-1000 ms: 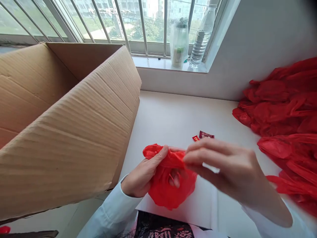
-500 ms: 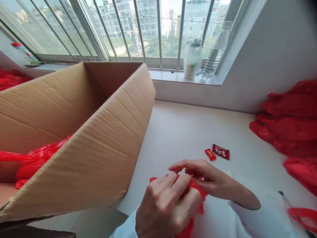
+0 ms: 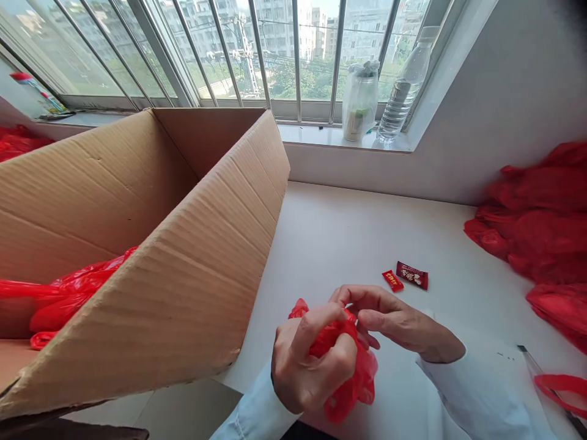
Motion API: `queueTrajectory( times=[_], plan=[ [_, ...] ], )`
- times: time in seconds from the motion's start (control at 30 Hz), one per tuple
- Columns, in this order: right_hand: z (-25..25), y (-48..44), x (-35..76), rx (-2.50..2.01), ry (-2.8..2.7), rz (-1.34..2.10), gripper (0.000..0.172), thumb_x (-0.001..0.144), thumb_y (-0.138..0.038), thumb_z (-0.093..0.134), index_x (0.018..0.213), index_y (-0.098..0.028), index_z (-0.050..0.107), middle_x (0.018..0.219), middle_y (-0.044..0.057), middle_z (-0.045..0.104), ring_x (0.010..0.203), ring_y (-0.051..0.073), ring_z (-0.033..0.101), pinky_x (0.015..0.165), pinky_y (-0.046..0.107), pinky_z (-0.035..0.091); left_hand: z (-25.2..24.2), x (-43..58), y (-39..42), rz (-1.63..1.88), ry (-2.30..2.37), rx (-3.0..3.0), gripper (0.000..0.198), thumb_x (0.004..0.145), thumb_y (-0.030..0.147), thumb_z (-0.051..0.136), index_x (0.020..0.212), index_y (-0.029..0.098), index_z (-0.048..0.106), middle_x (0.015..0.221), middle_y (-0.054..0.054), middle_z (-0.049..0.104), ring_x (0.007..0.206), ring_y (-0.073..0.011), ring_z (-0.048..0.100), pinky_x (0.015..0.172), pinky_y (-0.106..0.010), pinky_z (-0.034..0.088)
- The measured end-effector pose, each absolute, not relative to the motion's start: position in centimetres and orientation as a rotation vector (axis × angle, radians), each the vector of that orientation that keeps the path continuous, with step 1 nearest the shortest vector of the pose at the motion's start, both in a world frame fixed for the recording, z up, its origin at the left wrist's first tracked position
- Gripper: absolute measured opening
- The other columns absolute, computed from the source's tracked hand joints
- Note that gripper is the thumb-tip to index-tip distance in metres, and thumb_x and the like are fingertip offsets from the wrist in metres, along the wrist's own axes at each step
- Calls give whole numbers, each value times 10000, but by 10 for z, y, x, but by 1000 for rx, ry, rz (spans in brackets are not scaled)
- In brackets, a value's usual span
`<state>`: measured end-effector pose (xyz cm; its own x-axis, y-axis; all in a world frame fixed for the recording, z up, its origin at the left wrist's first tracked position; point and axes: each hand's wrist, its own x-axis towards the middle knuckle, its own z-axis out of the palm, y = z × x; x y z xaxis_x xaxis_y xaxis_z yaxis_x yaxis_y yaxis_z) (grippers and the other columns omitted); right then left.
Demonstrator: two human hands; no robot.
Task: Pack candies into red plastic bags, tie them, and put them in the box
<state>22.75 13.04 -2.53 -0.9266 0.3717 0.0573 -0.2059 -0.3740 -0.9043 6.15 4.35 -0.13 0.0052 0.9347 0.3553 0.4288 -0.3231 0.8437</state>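
A thin red plastic bag (image 3: 351,391) is bunched up above the white table, low in the middle of the view. My left hand (image 3: 312,360) is closed around its near-left side, with red film showing between thumb and forefinger. On the far-right side, my right hand (image 3: 387,318) has its fingers curled at the bag's gathered top; the fingertips are partly hidden. Just beyond the right hand lie a small red candy packet (image 3: 392,281) and a dark maroon snack packet (image 3: 411,275).
A large open cardboard box (image 3: 202,263) stands at the left, with red plastic bags (image 3: 82,287) inside. Red bags (image 3: 545,226) are heaped at the right. A cutter-like tool (image 3: 527,357) and red ring (image 3: 562,391) lie lower right. A plastic bottle (image 3: 403,95) stands on the sill.
My left hand has turned and opened out somewhat, exposing more of the red bag. My right hand has moved slightly closer to the bag's top. The view has shifted slightly.
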Motion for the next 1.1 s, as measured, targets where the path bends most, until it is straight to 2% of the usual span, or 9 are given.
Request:
queueTrajectory(
  times=[0.13,0.3,0.47,0.63,0.77,0.9,0.97,1.03,1.1],
  plan=[
    [-21,127,212,-150,-1412,2443,180,846,-279,650,891,-142,542,740,-32,506,623,35,454,560,137,381,1,62,39,1400,1585,2157,134,892,143,514,838,233,597,1062,-19,666,675,-101,608,637,-219,476],
    [-18,130,222,-303,-1566,2281,282,737,-225,752,934,-150,566,822,-19,547,701,65,516,608,169,424,-3,58,45,1346,1489,2336,223,955,164,411,788,199,555,1043,-28,625,584,-52,535,549,-180,436],
    [-13,128,235,-567,-1707,1978,137,853,-268,637,793,-149,610,715,-16,534,637,67,439,572,193,364,-10,52,44,1066,1298,2596,259,931,126,373,798,169,591,1098,-95,522,635,-87,544,500,-216,422],
    [-18,122,235,-749,-1647,1684,227,857,-343,616,731,-155,638,694,22,559,615,103,459,556,238,398,-15,45,26,1053,1260,2516,321,864,119,484,1104,293,605,1404,-97,324,1037,-220,566,818,-362,520],
    [-43,136,256,-1075,-1576,1419,281,870,-388,570,696,-172,612,693,29,538,637,127,487,574,257,448,-41,30,14,1083,1298,2350,554,840,-4,413,1273,325,520,1513,-78,243,1374,-323,292,1054,-576,365],
    [-55,138,278,-1284,-1973,1251,333,874,-424,552,1126,-220,626,1087,97,631,962,232,612,810,389,536,-77,20,0,1040,1379,2274,663,787,-72,418,1313,325,487,1550,-81,169,1422,-340,204,1057,-587,377],
    [-51,127,275,-1179,-2283,1040,632,841,-444,601,1418,-293,391,1381,119,492,1241,303,499,965,475,480,-92,19,-8,1092,1416,2265,680,784,-51,483,1340,338,442,1555,-82,145,1418,-343,216,1066,-570,378],
    [-44,113,259,-955,-2536,882,925,764,-491,684,1511,-318,169,1491,128,365,1348,337,385,1012,474,455,-101,20,-14,1116,1389,2252,676,803,86,617,1377,350,375,1563,-96,111,1407,-361,250,1060,-539,402],
    [-41,98,235,-766,-2690,777,982,714,-534,714,1509,-330,176,1485,146,374,1305,362,439,944,446,513,-107,17,-16,1105,1387,2164,718,822,262,667,1417,385,284,1566,-99,129,1391,-355,306,1032,-483,458]
  ],
)
